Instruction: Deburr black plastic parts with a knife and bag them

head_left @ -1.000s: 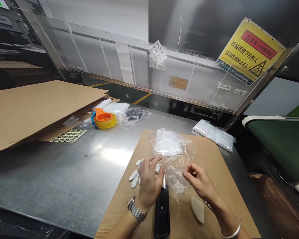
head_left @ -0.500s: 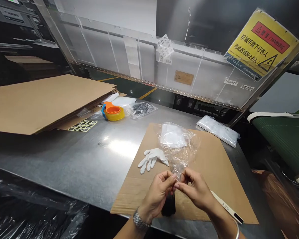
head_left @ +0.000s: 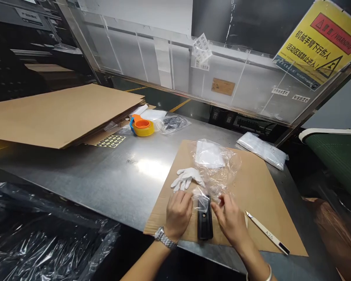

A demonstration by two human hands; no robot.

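Note:
My left hand (head_left: 179,214) is closed, its fingers gripping the edge of a small clear plastic bag (head_left: 202,201). Between my two hands lies a black oblong part (head_left: 205,225) with a small hole, its far end under the clear film. My right hand (head_left: 229,219) is curled on the other side of the part, thumb and finger pinched at the film; its grip is partly hidden. Just beyond my left hand rests a white glove (head_left: 187,178). A larger crumpled clear bag with white sheets (head_left: 210,154) lies farther back on the cardboard sheet (head_left: 260,195).
A cream-coloured cutter (head_left: 266,231) marked A26 lies right of my right hand. On the metal table (head_left: 128,187) are a tape dispenser (head_left: 142,126), a sticker sheet (head_left: 111,141) and a white plastic packet (head_left: 263,150). Stacked cardboard (head_left: 64,113) covers the left; a green conveyor (head_left: 336,160) stands right.
My hands have moved apart from their joined pinch, the left one going left and the right one slightly right. The black part between them now shows more fully. The view has shifted a little.

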